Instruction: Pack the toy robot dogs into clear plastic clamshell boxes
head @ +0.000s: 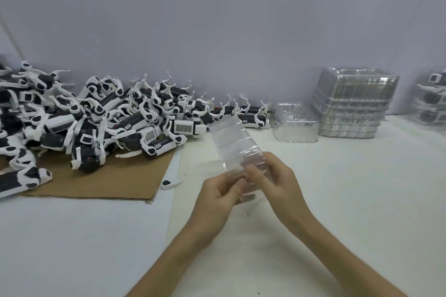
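Observation:
Both hands hold one clear plastic clamshell box [231, 140] above the white table, its far end tilted up and away from me. My left hand [217, 198] pinches its near edge from the left, and my right hand [275, 181] grips it from the right with the thumb on top. The box looks empty. A big heap of black-and-white toy robot dogs [101, 116] covers the left side, partly on a brown cardboard sheet [108, 181].
A stack of empty clear clamshell boxes [352, 106] stands at the back right, with a single one [294, 125] beside it. Packed boxes [432, 99] sit at the far right edge. A loose white toy part [171, 182] lies near the cardboard. A grey wall closes the back.

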`<action>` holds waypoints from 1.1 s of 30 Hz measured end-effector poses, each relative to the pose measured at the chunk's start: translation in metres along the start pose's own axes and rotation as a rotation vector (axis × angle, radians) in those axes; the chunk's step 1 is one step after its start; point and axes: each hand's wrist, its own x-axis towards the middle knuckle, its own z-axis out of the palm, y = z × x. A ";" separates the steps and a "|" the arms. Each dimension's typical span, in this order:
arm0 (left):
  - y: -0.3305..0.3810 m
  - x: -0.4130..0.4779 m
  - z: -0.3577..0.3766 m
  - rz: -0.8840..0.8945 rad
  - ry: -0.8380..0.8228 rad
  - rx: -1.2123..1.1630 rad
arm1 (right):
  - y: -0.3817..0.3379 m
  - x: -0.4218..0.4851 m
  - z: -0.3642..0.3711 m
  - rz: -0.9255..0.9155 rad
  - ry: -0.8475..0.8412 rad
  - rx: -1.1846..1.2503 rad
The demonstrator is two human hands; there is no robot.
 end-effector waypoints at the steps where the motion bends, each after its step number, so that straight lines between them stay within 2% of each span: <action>1: 0.001 0.001 -0.003 0.010 0.047 -0.008 | 0.000 0.000 0.000 -0.008 -0.031 -0.018; 6: 0.003 0.003 -0.012 -0.047 0.194 -0.064 | 0.006 0.001 -0.002 0.028 -0.173 -0.141; 13: 0.007 0.005 -0.014 -0.069 0.272 -0.105 | 0.005 0.003 -0.005 -0.049 -0.147 -0.164; 16: 0.009 0.006 -0.017 -0.084 0.212 -0.124 | 0.005 0.007 -0.008 -0.028 -0.129 -0.146; 20: 0.010 0.006 -0.022 -0.059 -0.056 -0.178 | 0.004 0.010 -0.015 -0.029 -0.077 -0.040; 26: 0.008 0.007 -0.022 -0.043 0.078 -0.146 | 0.002 0.011 -0.014 -0.018 -0.090 -0.022; 33: 0.004 0.009 -0.025 -0.059 0.034 -0.175 | 0.001 0.014 -0.021 -0.006 -0.116 -0.032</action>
